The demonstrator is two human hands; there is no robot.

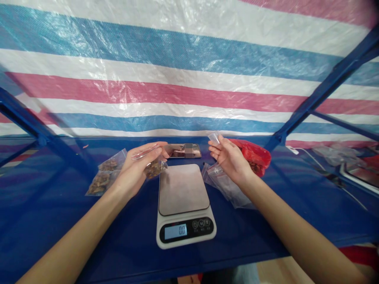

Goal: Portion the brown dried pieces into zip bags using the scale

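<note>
My left hand (139, 165) is closed on a clear zip bag (154, 169) with brown dried pieces inside, held up by the scale's left back corner. My right hand (229, 157) pinches a small clear plastic item (213, 138) between thumb and fingers; its exact kind is unclear. Between my hands stands a white kitchen scale (184, 193) with a bare metal plate, its display reading 0.0. Behind my right hand lies an open red bag (256, 156) of brown dried pieces, partly hidden. Flat clear zip bags (229, 187) lie under my right wrist.
Filled zip bags (102, 182) lie to the left on the blue table (127, 244). A phone (189, 150) lies behind the scale. At the far right are a white cable (314, 157) and loose clear plastic (340, 154). Blue frame bars (325, 86) and a striped sheet (177, 90) close off the back.
</note>
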